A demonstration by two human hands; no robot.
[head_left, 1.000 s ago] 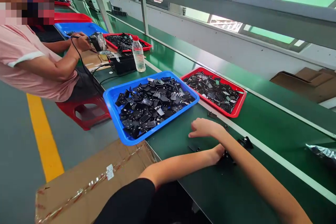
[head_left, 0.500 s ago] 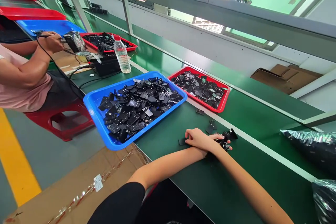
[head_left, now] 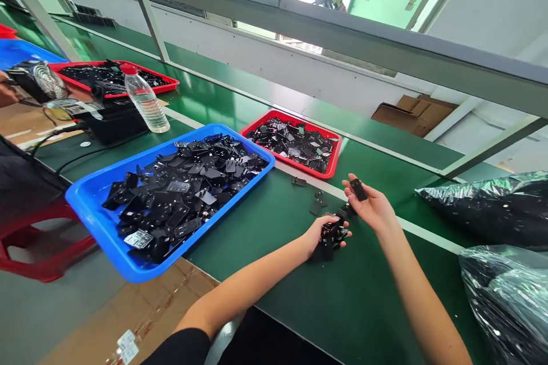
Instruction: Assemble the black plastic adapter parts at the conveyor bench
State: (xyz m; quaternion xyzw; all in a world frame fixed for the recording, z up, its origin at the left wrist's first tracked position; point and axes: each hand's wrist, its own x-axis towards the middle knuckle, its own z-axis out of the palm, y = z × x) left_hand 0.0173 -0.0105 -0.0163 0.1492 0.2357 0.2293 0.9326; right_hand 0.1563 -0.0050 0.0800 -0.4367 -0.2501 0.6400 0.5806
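A bunch of small black plastic pieces (head_left: pixel 329 239) is gripped in my left hand (head_left: pixel 317 235), low over the green table. My right hand (head_left: pixel 377 208) is raised just to the right of it, palm turned up, with one flat black rectangular piece (head_left: pixel 358 189) between thumb and fingers. A few loose black pieces (head_left: pixel 319 203) lie on the table beyond my left hand. To the left stands a blue tray (head_left: pixel 171 267) heaped with similar black pieces. A smaller red tray (head_left: pixel 335 161), also full of them, sits behind it.
Clear plastic bags of black pieces (head_left: pixel 500 211) lie at the right. A water bottle (head_left: pixel 148 102) and a black device with cables (head_left: pixel 115 120) stand beyond the blue tray. At the far left, a co-worker's hand (head_left: pixel 5 91) shows. A grey rail (head_left: pixel 278 11) crosses above the table.
My right hand has uncrossed from over my left arm and moved right and up, now with a black piece in it. My left hand keeps its bunch. The view has swung right.
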